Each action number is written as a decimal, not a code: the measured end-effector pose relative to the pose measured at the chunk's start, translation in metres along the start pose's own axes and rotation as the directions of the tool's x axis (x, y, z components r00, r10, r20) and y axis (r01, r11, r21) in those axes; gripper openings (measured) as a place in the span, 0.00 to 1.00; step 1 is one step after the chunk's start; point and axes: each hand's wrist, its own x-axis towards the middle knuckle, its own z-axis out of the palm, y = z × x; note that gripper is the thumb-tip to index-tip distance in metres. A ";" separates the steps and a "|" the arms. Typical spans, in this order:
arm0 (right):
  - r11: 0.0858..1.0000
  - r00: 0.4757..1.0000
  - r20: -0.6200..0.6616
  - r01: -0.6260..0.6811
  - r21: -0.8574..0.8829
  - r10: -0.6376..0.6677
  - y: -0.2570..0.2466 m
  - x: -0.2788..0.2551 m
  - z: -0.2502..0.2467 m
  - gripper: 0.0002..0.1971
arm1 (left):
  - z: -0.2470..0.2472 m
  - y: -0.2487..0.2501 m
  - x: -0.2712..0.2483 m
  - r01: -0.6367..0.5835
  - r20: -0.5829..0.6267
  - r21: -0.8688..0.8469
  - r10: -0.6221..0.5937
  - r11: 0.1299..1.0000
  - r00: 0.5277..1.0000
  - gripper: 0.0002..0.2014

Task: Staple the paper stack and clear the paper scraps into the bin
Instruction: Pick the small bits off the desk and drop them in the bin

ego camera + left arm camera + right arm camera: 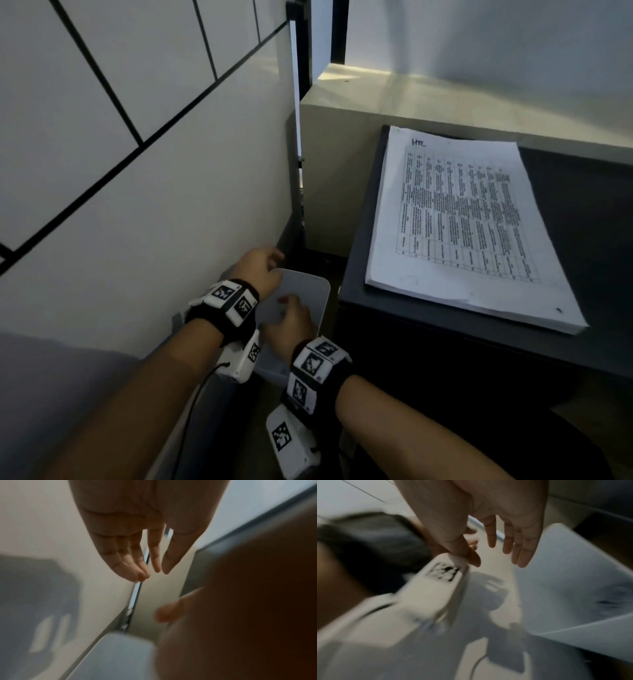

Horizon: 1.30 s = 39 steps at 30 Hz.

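A thick stack of printed paper [459,226] lies on the dark table [582,212] at the right. A pale grey bin [308,291] stands on the floor between the white wall and the table. Both hands hover over its opening. My left hand [260,270] is at the bin's far left rim, its fingers [130,561] straight and holding nothing. My right hand [291,322] is over the bin's near side, its fingers [522,545] spread and empty. The bin's inside [573,581] shows in the right wrist view; blur hides what lies in it.
A white wall [154,171] with black lines runs close along the left of the bin. A beige ledge [394,99] rises behind the table. The gap around the bin is narrow. A cable [191,404] hangs from the left wrist unit.
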 end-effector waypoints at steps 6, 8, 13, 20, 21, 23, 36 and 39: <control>0.951 0.961 0.077 0.246 0.189 -0.264 -0.034 -0.080 -0.057 0.23 | -0.056 0.077 -0.035 -0.245 -0.097 0.015 0.245 0.969 0.965 0.09; 0.912 0.922 0.078 0.357 0.205 -0.378 -0.041 -0.106 -0.087 0.19 | -0.070 0.103 -0.053 -0.329 -0.127 0.009 0.327 0.944 0.936 0.08; 0.831 0.831 -0.097 0.554 0.051 -0.548 -0.052 -0.155 -0.181 0.14 | -0.079 0.164 -0.093 -0.558 -0.039 0.041 0.559 0.829 0.828 0.08; 0.815 0.883 -0.158 0.322 -0.481 -0.442 -0.021 -0.152 -0.293 0.08 | -0.045 0.200 -0.104 -0.606 0.278 0.269 0.542 0.749 0.793 0.13; 0.788 0.906 -0.136 0.266 -0.556 -0.401 -0.015 -0.150 -0.300 0.10 | -0.041 0.198 -0.103 -0.585 0.301 0.286 0.509 0.759 0.806 0.13; 0.731 0.938 -0.107 0.181 -0.658 -0.329 -0.002 -0.148 -0.309 0.13 | -0.037 0.192 -0.100 -0.540 0.325 0.300 0.448 0.786 0.833 0.15; 0.639 0.956 -0.048 0.155 -0.754 -0.288 0.032 -0.138 -0.308 0.17 | -0.024 0.189 -0.085 -0.511 0.260 0.252 0.451 0.822 0.854 0.07; 0.639 0.946 -0.057 0.171 -0.750 -0.320 0.035 -0.137 -0.308 0.16 | -0.023 0.188 -0.083 -0.538 0.265 0.266 0.476 0.800 0.838 0.06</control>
